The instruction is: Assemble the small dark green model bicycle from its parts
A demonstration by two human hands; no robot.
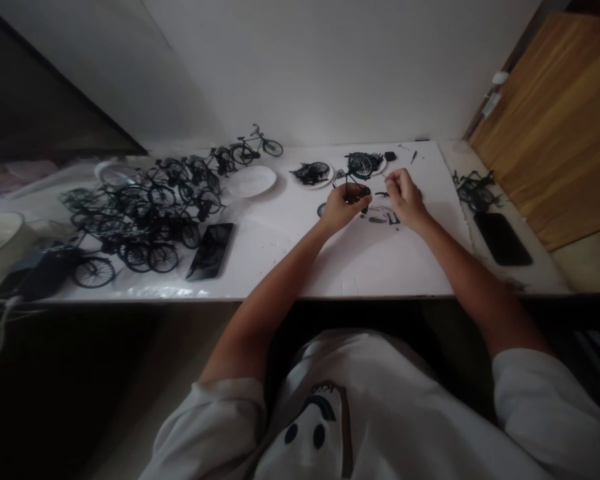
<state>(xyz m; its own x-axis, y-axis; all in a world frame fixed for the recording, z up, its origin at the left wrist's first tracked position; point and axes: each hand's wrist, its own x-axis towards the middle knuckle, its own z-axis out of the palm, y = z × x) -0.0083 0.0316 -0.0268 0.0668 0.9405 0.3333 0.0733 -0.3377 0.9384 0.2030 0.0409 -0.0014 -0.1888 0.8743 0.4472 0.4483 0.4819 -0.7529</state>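
My left hand [347, 205] is closed around a dark miniature bicycle frame [349, 180], raised over the white tabletop. To its right, my right hand [405, 199] pinches something small and thin between thumb and fingers; its kind is too small to make out. Small loose parts [379, 219] lie on the table below and between the hands. A little wheel [321, 209] shows partly behind my left hand. Just beyond the hands, a plate [383, 168] carries dark bicycle parts, with a spoked wheel [360, 165] among them.
Many assembled miniature bicycles [145, 207] crowd the left side. Near them are a white plate [253, 181] and a phone [210, 251]. Another plate [325, 183] holds black parts. At right lie a dark flat device [503, 239] and more bicycle parts [477, 190]; a wall stands behind.
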